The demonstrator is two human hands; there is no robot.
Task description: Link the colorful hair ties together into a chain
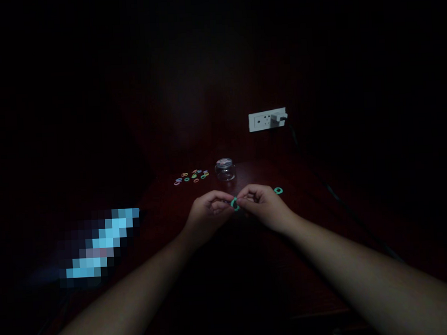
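Note:
Between my two hands is a small green hair tie (235, 204), a dark gap showing in its middle. My left hand (210, 208) pinches it from the left with thumb and forefinger. From the other side my right hand (263, 201) is closed on it too, fingertips almost meeting those of the left. Another green hair tie (278, 190) lies on the dark red table, just beyond the right hand. Behind my hands stands a clear lidded jar (225, 171); whether anything is inside is hard to tell.
Several small coloured hair ties (194, 176) lie scattered left of the jar. A white wall socket (268, 119) with a plug (280, 118) is at the back right, its dark cable (337, 196) running down the right side. A pixelated bright screen (103, 246) lies at left.

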